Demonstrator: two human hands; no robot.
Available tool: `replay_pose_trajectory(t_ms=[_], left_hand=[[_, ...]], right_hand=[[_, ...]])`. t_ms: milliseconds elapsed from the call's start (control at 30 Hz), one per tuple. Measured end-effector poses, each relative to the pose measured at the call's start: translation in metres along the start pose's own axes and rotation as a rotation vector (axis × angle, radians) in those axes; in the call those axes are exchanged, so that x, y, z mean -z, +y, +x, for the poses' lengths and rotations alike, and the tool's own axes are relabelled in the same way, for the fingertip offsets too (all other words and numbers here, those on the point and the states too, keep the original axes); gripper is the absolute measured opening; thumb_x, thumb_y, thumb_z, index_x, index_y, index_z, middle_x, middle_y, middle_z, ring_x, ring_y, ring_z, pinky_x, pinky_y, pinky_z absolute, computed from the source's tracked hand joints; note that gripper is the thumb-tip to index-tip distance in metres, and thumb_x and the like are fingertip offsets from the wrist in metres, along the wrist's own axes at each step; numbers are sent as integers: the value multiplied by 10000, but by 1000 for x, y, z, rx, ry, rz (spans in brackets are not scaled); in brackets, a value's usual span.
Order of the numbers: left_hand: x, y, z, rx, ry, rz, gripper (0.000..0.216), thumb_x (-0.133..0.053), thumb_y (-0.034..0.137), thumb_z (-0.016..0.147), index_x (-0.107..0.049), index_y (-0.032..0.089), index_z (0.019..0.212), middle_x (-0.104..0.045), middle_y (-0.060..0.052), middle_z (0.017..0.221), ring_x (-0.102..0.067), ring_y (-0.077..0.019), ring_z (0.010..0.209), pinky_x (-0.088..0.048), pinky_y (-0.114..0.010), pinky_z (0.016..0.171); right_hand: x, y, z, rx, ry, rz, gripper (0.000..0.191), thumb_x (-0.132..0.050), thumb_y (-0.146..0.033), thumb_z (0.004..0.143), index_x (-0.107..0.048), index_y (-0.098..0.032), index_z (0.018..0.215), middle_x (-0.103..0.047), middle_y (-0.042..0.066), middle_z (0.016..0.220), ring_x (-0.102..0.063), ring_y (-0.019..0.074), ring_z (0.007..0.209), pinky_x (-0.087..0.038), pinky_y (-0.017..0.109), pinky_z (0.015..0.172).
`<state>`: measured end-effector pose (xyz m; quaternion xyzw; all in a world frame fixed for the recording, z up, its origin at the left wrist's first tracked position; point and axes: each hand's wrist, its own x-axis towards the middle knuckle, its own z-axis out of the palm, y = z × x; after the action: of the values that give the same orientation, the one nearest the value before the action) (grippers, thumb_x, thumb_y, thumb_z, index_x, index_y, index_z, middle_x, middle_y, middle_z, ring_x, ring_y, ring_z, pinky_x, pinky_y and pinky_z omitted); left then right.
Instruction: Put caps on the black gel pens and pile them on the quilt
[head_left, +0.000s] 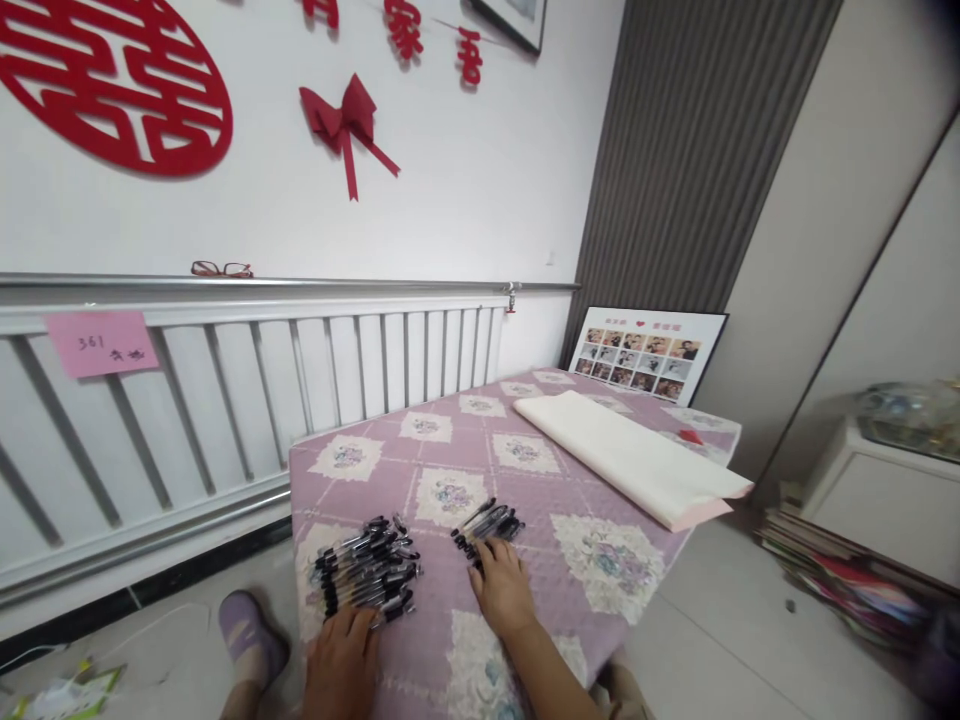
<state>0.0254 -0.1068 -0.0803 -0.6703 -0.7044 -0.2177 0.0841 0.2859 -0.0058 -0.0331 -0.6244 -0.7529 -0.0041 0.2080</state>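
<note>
At the bottom of the frame, left of centre, the left hand (341,660) lies at the near edge of a large pile of pens (367,565); its fingertips touch them, but I cannot tell whether it grips any. Right of it, near the lower middle, the right hand (502,585) rests with bent fingers on a smaller bunch of pens (489,524); whether it grasps them I cannot tell. The two groups lie apart on a purple flowered tablecloth (544,560). A purple shoe (251,635) shows at lower left. Farther along the table, right of centre, lies a large folded sheet of white paper (637,450). Beyond, a white radiator (262,312) spans the left, with a pink note (103,343) on it and glasses (222,269) above. A photo board (645,350) stands behind the table's far end. On the wall, upper left, hangs a red bow (346,118).
</note>
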Motion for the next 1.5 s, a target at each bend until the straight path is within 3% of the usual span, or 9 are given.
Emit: replay_pose_trajectory(t_ms=[167,267,367,600,800,1033,1300,1400,1500], left_hand=[[-8,-7,-1,-49,68,15,295,-449,265,866,-662,276,1070,-660,-47,1101,-611,-237,1005,-484,-356,823],[-9,-9,-1,-79,116,15,284,-456,284,867,-668,269,1056,-666,-50,1085,-615,-234,993,-490,-349,815],[-8,-9,-1,-107,154,9,272,-457,293,873,-673,260,1035,-674,-55,1050,-619,-234,972,-493,-349,803],[-6,-8,-1,-144,175,22,257,-464,275,856,-672,266,1007,-671,-45,1035,-615,-230,960,-481,-355,808],[-2,-1,1,-212,226,3,263,-447,219,851,-665,259,993,-665,-48,1020,-607,-224,957,-465,-368,833],[7,5,1,-256,277,-42,252,-431,223,867,-654,248,980,-653,-47,990,-601,-212,933,-457,-362,847],[24,17,-4,-225,151,-103,239,-432,219,895,-652,255,982,-643,-47,995,-585,-211,952,-447,-368,872],[31,22,-4,-205,110,-120,231,-437,214,900,-658,255,953,-638,-41,986,-580,-205,948,-442,-365,884],[34,24,-3,-189,99,-136,225,-440,190,899,-658,238,929,-634,-43,979,-572,-206,953,-436,-371,899]], right_hand=[[2,2,-6,-3,82,24,396,-542,-296,843,-579,-229,1231,-563,107,1275,-464,279,1199,-361,392,974],[1,2,-7,-42,73,4,392,-556,-312,840,-581,-223,1222,-534,116,1324,-428,310,1236,-355,427,964],[3,0,-10,-45,62,0,339,-560,-313,846,-601,-238,1174,-555,104,1289,-491,297,1152,-373,414,915],[13,-6,-24,-46,59,16,194,-515,-342,890,-648,-231,976,-621,78,984,-568,236,947,-386,334,810],[14,-8,-29,-26,45,8,220,-612,-341,826,-639,-259,1028,-626,72,1009,-570,259,974,-382,353,808],[12,-6,-37,-15,61,113,228,-558,-249,859,-626,-216,1074,-670,73,995,-616,219,953,-417,306,810],[2,-12,-60,138,142,415,291,-422,-192,881,-636,-207,1077,-696,70,1005,-646,192,930,-487,289,838],[2,-10,-58,37,232,355,359,-412,-106,816,-658,-197,1060,-669,98,1022,-607,223,974,-471,350,883],[5,-13,-57,-18,179,198,425,-444,-48,746,-672,-212,1065,-622,103,1172,-522,253,1124,-403,395,955]])
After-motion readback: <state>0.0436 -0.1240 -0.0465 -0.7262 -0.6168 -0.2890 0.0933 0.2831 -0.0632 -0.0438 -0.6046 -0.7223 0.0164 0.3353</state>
